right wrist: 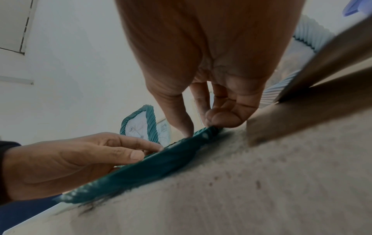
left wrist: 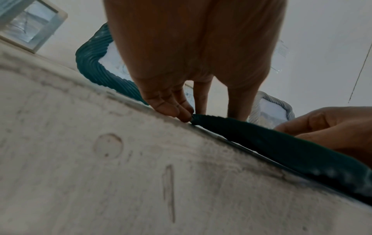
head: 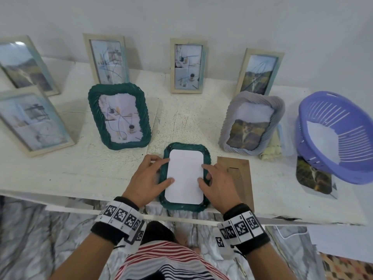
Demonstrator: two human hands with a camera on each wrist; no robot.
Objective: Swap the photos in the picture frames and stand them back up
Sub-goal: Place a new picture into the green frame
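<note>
— Where did we have the green frame (head: 184,206)?

— Face down at the near edge of the worktop (head: 101,170), at about six o'clock from the standing green frame (head: 119,116), with the photo (head: 184,176) lying white side up in its recess.

— And our hands?

— Our left hand (head: 148,178) lay at the frame's nine o'clock side, fingers spread and fairly straight, thumb and forefinger tips pressing the photo's left edge. Our right hand (head: 219,184) mirrored it at three o'clock, fingertips on the photo's right edge, nothing gripped.

— What lay nearby?

— The brown backing board (head: 242,174) lay flat just beside our right hand. The grey frame (head: 252,122) stood at one o'clock, and the purple basket (head: 339,136) at three o'clock rested partly on a loose landscape photo (head: 313,176).
</note>
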